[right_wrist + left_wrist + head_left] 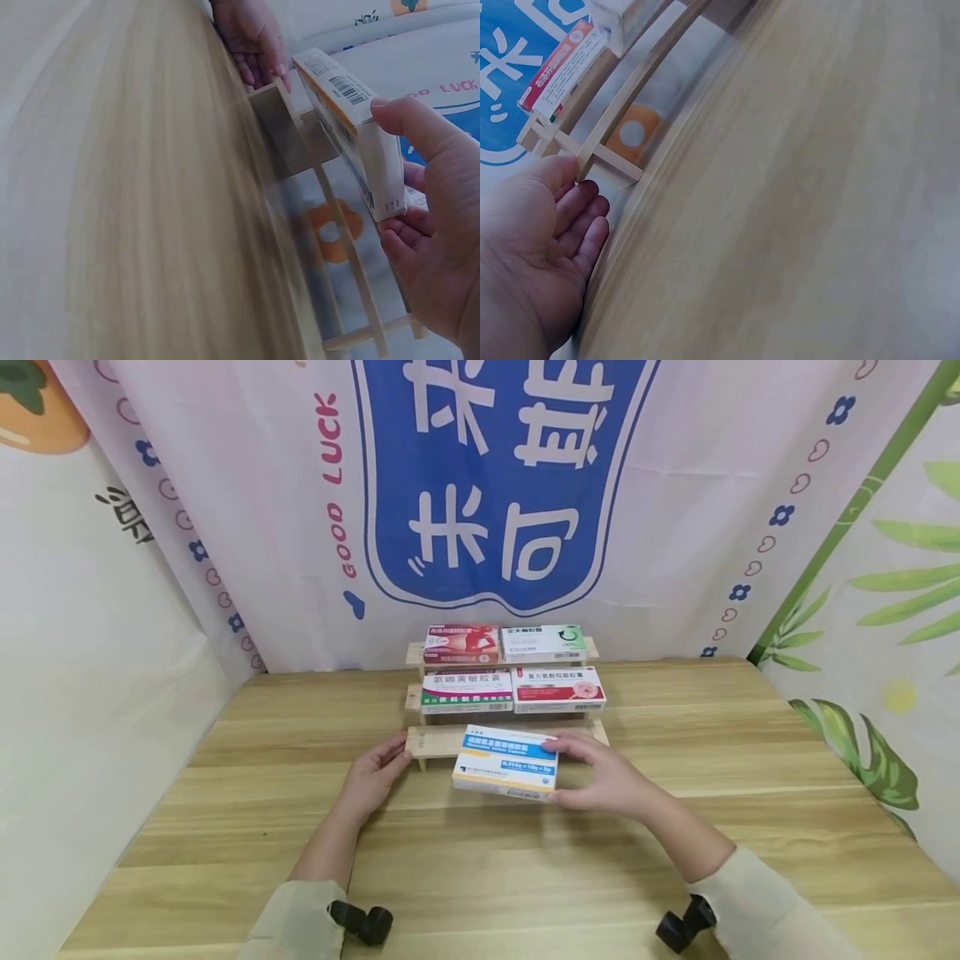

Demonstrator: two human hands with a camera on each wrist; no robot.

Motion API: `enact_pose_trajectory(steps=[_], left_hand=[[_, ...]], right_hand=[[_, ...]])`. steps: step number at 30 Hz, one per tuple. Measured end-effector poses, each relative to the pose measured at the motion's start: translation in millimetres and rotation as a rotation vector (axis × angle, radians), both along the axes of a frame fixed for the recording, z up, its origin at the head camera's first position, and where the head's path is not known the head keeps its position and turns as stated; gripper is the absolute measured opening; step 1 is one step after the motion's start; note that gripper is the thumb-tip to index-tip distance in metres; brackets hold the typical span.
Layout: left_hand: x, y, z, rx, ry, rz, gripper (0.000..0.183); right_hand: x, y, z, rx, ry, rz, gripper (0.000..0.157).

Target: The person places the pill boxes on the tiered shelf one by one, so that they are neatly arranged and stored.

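My right hand [603, 777] grips a white and blue medicine box [502, 768] by its right end, thumb on the near edge and fingers on the far edge. The box is tilted over the front of the lowest step of a wooden tiered rack [431, 742]. In the right wrist view the barcode side of the box [349, 91] shows. My left hand [372, 777] holds the left end of that lowest step. In the left wrist view, the thumb of the left hand [532, 247] lies at the step's end, with the other fingers curled beside it.
On the rack's top step stand a red box [461, 643] and a white and green box [544, 643]. The middle step bears a green and magenta box [467, 691] and a white and red box [559, 688]. A printed cloth [285, 527] hangs behind the wooden table [525, 885].
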State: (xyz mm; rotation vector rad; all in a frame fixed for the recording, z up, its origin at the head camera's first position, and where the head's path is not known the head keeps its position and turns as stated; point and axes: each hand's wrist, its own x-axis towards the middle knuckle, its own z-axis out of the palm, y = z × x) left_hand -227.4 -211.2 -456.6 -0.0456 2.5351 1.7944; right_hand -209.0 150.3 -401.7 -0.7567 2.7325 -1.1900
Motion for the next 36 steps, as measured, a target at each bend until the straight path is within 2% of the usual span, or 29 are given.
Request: enact_pose_trajectory(steps=[8, 17, 22, 29, 36], left_hand=[[0.1, 0, 1.7, -0.016, 0.007, -0.003, 0.047], [0.2, 1, 1.9, -0.003, -0.002, -0.001, 0.046], [0.2, 1, 1.6, -0.004, -0.005, 0.002, 0.046], [1.0, 1, 2.7, -0.007, 0.005, -0.007, 0.046], [1.3, 1, 2.8, -0.005, 0.012, -0.007, 0.046]], right_hand=[[-16.7, -17, -11.5, 0.046, -0.045, -0.039, 0.067], [-26.6, -24, -17.0, 0.022, -0.052, -0.008, 0.065], [-22.4, -29, -19.2, 0.051, 0.002, -0.041, 0.056], [-14.9, -39, -23.4, 0.089, 0.157, -0.086, 0.05], [-14.5, -48, -26.0, 0.128, 0.201, -0.141, 0.059]])
